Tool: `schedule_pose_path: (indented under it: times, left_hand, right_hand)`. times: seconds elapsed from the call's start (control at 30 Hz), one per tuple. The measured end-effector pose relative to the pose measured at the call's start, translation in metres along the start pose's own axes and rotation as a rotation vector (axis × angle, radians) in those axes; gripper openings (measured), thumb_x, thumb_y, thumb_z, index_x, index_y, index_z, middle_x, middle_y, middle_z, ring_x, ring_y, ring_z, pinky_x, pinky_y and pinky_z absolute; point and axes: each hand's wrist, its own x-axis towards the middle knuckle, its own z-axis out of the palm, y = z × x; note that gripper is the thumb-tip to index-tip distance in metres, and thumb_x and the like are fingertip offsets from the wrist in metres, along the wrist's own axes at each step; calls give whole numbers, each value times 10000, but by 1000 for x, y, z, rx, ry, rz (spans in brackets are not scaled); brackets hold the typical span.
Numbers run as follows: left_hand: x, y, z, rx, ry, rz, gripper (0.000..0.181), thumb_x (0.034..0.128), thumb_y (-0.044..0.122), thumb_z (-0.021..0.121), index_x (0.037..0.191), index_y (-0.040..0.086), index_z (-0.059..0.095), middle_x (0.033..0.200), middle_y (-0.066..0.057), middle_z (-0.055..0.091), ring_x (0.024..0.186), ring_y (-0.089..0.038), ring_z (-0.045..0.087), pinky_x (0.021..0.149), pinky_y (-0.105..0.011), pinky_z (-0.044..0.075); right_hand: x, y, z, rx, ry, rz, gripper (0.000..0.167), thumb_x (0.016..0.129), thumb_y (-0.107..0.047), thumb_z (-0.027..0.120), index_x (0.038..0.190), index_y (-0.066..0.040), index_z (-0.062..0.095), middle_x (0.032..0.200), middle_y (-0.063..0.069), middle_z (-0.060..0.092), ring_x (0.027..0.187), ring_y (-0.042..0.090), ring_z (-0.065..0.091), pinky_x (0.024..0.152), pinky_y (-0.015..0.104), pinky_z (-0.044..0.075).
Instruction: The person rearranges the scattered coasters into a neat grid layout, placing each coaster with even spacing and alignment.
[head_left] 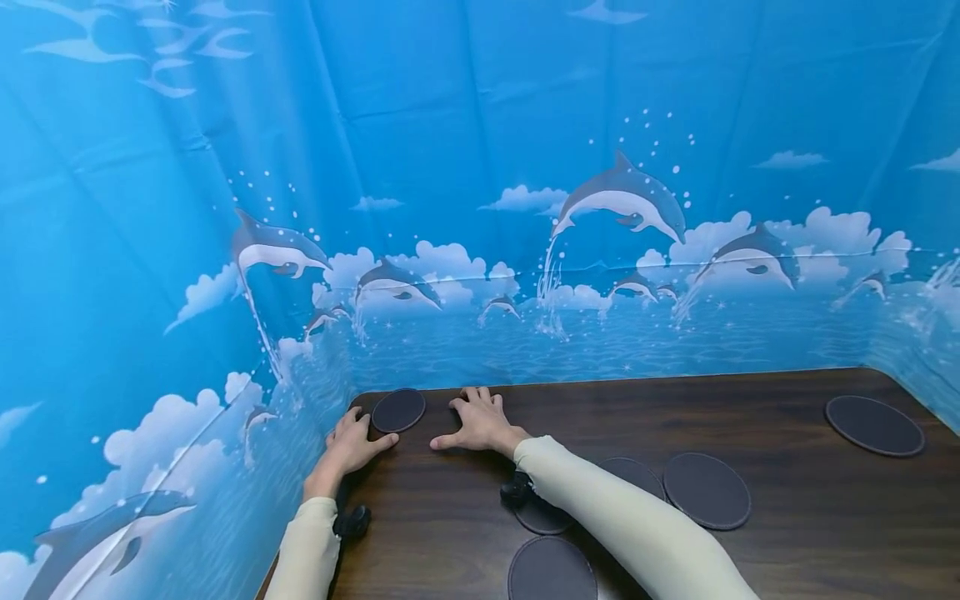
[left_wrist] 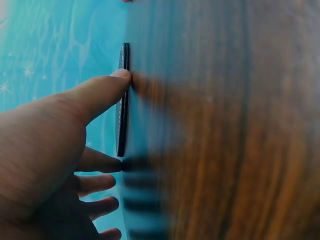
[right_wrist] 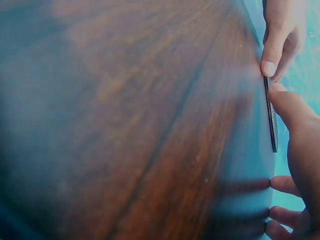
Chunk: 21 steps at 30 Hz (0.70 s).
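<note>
A dark round coaster (head_left: 399,411) with a stitched edge lies flat at the far left corner of the table, between my two hands. My left hand (head_left: 351,446) rests on the wood at its left, fingers spread and thumb pointing toward the near side of the disc. On the other side, my right hand (head_left: 483,423) touches the table with its fingers spread, a small space away from the coaster in the head view. Edge-on, the coaster (left_wrist: 120,120) appears behind the left thumb in the left wrist view. Neither hand grips it.
Several more dark coasters lie on the brown wooden table (head_left: 450,517): one at the far right (head_left: 875,426), one right of centre (head_left: 707,491), one near the front (head_left: 552,571), and others partly under the right forearm. A blue dolphin-print curtain (head_left: 480,208) borders the table's back and sides.
</note>
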Motion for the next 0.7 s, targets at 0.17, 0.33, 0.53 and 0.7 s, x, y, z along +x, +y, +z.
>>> schedule_pose_path:
  times: [0.17, 0.33, 0.53, 0.7]
  left_hand:
    - [0, -1, 0, -21, -2, 10, 940, 962, 561, 643, 1474, -174, 358, 1571, -368, 184, 1415, -573, 169, 1060, -766, 161]
    - [1, 0, 5, -27, 3, 16, 934, 959, 554, 651, 1474, -170, 364, 1568, -368, 197, 1413, -574, 182, 1062, -760, 172]
    - [7, -3, 4, -43, 2, 15, 956, 949, 571, 655, 1493, -152, 349, 1576, -360, 178, 1420, -570, 168, 1064, -761, 160]
    - [9, -4, 2, -30, 6, 10, 961, 946, 583, 649, 1498, -143, 348, 1580, -356, 169, 1419, -572, 161, 1059, -766, 155]
  right_hand:
    - [6, -3, 1, -30, -20, 32, 828, 871, -731, 630, 1479, -175, 554, 1523, 109, 393, 1328, 321, 340, 998, 486, 301]
    - [11, -4, 5, -50, -28, 76, 728, 931, -667, 606, 1474, -185, 560, 1504, 114, 398, 1268, 317, 354, 987, 480, 304]
    - [21, -11, 9, -97, -24, 104, 689, 952, -647, 590, 1473, -196, 565, 1446, 129, 419, 1234, 322, 362, 975, 482, 311]
    - [29, -18, 15, -110, -22, 119, 716, 954, -667, 564, 1500, -205, 533, 1467, 138, 383, 1249, 324, 336, 980, 486, 296]
